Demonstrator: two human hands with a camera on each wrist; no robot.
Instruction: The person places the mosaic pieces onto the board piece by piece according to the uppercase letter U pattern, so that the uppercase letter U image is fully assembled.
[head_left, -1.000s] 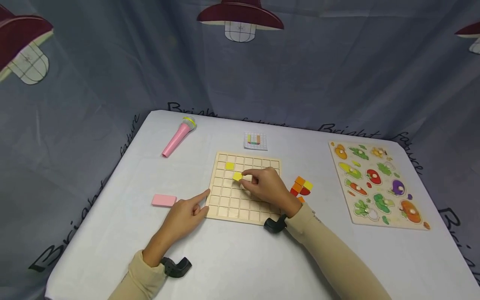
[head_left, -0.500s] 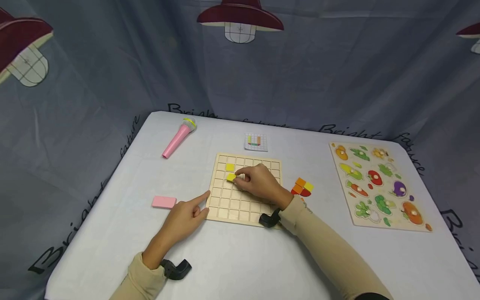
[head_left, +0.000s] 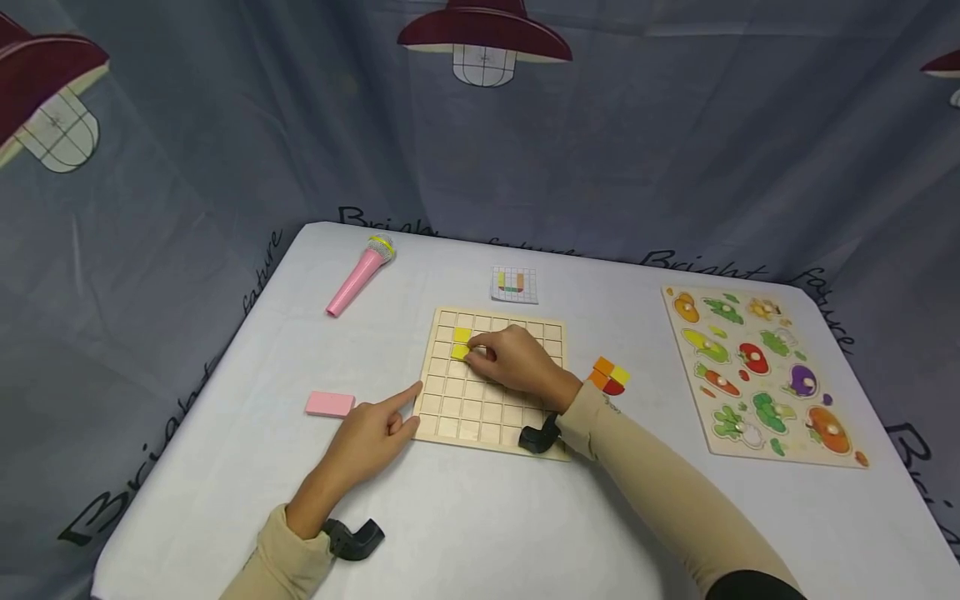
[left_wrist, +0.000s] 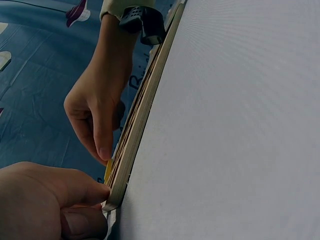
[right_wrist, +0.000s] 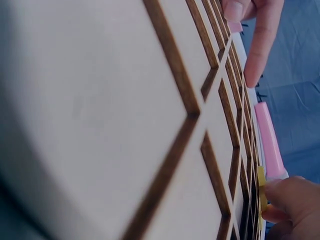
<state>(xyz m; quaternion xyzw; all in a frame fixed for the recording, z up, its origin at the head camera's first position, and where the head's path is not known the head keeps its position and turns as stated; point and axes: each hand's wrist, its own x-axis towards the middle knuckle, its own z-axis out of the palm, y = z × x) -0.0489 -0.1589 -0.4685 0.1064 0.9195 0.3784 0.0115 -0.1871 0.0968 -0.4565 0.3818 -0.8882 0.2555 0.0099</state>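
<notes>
A square wooden grid board (head_left: 480, 408) lies in the middle of the table in the head view. One yellow square tile (head_left: 462, 334) sits in a cell near its upper left. Just below that tile, my right hand (head_left: 517, 358) pinches a second yellow square tile (head_left: 459, 352) between thumb and fingertips, at the grid's surface. In the right wrist view, yellow (right_wrist: 262, 185) tile edges show by the right fingertips. My left hand (head_left: 371, 437) touches the board's left edge with its outstretched index finger and thumb. Its other fingers are bent under and hold nothing.
Orange, yellow and red pieces (head_left: 604, 367) lie right of the board. Behind it is a small pattern card (head_left: 513, 284). A pink toy microphone (head_left: 356, 279) and a pink block (head_left: 330, 405) lie to the left. Far right is a vegetable puzzle board (head_left: 757, 375).
The right hand has carried its yellow tile left and slightly up, to the cell below the other yellow tile. The left hand has stayed at the board's edge.
</notes>
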